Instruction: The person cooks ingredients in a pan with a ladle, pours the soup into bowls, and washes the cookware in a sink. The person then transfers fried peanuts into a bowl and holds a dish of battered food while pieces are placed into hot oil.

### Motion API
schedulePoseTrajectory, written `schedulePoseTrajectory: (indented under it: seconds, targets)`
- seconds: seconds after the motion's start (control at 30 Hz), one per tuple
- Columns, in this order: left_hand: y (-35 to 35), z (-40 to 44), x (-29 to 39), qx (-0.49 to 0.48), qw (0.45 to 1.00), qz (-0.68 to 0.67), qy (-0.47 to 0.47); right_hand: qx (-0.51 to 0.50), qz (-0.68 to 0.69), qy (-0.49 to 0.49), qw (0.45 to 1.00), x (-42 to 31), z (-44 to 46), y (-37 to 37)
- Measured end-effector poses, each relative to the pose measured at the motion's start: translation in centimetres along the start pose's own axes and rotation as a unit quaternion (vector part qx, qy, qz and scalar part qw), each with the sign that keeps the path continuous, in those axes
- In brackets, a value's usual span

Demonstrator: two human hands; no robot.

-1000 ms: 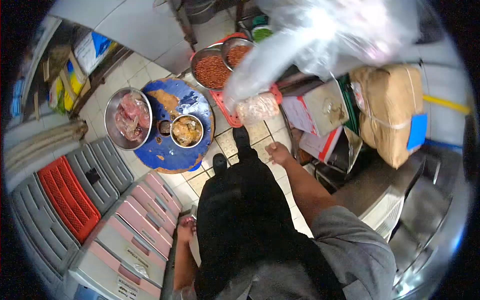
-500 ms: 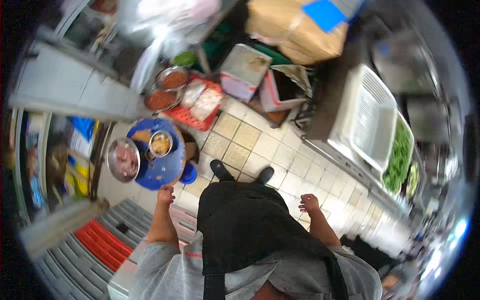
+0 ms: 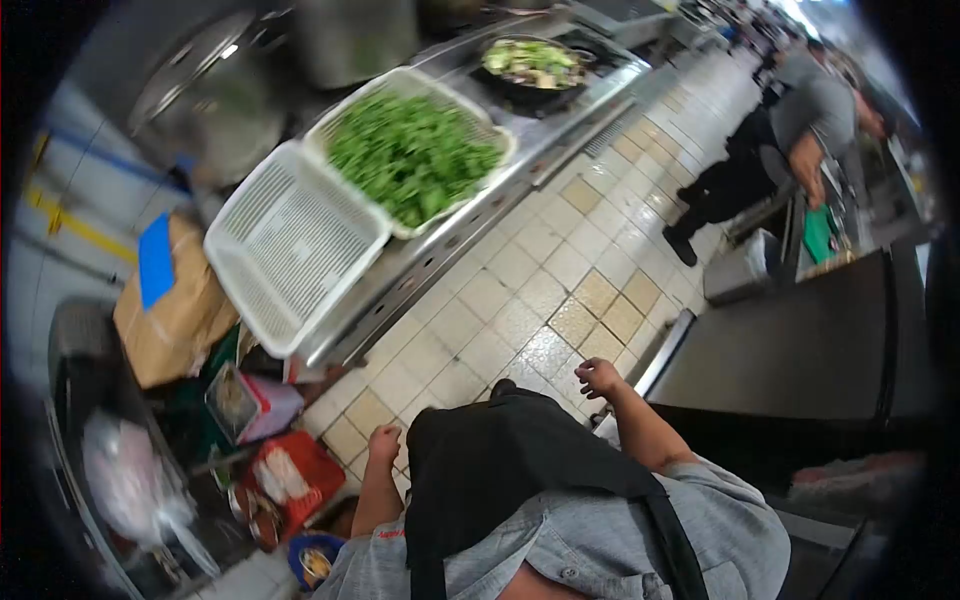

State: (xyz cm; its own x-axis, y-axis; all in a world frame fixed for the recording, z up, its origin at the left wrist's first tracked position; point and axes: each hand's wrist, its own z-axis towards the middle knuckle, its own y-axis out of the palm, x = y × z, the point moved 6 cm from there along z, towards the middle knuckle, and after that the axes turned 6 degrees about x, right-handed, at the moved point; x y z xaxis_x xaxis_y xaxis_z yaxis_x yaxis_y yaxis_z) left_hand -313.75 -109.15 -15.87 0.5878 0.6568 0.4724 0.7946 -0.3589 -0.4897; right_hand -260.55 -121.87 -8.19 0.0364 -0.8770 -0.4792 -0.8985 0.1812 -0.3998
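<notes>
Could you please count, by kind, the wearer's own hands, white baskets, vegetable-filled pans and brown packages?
Wearer's own hands: 2 (left hand, right hand)
White baskets: 2 (empty basket, filled basket)
Vegetable-filled pan: 1
Brown package: 1
Total: 6

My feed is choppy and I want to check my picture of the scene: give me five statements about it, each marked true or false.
1. The right hand holds nothing visible. True.
2. The slatted white basket beside the leafy greens is empty. True.
3. The left hand grips that basket. False: the hand is apart from it.
4. The blue sheet lies on the floor. False: it is on the brown package.
5. A co-worker is bending forward. True.
</notes>
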Motion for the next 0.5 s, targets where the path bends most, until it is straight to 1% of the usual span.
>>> schedulePoseTrajectory:
  seconds: [0.03, 0.1, 0.17, 0.27, 0.3, 0.33, 0.37, 0.4, 0.43, 0.47, 0.5]
  targets:
    - [1.6, 0.6, 4.3, -0.007, 1.000, 0.015, 0.012, 0.022, 0.049, 0.008, 0.999, -0.1, 0.8, -2.1]
    - [4.6, 2.2, 12.8, -0.033, 0.992, -0.032, 0.115, 0.041, 0.104, 0.004, 0.994, -0.4, 2.4, -5.4]
    - [7.4, 3.6, 19.9, -0.062, 0.987, -0.011, 0.150, 0.090, 0.173, -0.006, 0.981, -0.5, 3.9, -8.0]
    - [12.6, 4.0, 32.3, -0.104, 0.972, 0.027, 0.209, 0.109, 0.217, 0.032, 0.970, 0.6, 6.3, -10.8]
    - [14.0, 4.4, 35.6, -0.117, 0.965, 0.049, 0.228, 0.107, 0.215, 0.056, 0.969, 1.4, 7.0, -11.4]
    - [16.7, 6.8, 38.0, -0.128, 0.944, 0.072, 0.294, 0.106, 0.192, 0.078, 0.972, 2.5, 7.6, -12.2]
    - [18.5, 6.4, 41.5, -0.157, 0.942, 0.060, 0.291, 0.139, 0.170, 0.097, 0.971, 3.7, 7.8, -13.1]
    - [20.7, 4.7, 46.3, -0.184, 0.938, 0.047, 0.290, 0.113, 0.016, -0.050, 0.992, 5.9, 9.9, -14.0]
    - [22.4, 2.5, 51.0, -0.211, 0.931, 0.073, 0.290, 0.127, 0.076, 0.098, 0.984, 11.5, 12.2, -14.4]
    - [24.3, 0.7, 55.1, -0.236, 0.921, 0.101, 0.293, 0.151, 0.101, 0.175, 0.968, 12.6, 11.1, -15.1]
    - [27.5, 1.2, 58.1, -0.277, 0.907, 0.101, 0.301, 0.105, 0.284, 0.179, 0.936, 10.9, 9.1, -15.3]
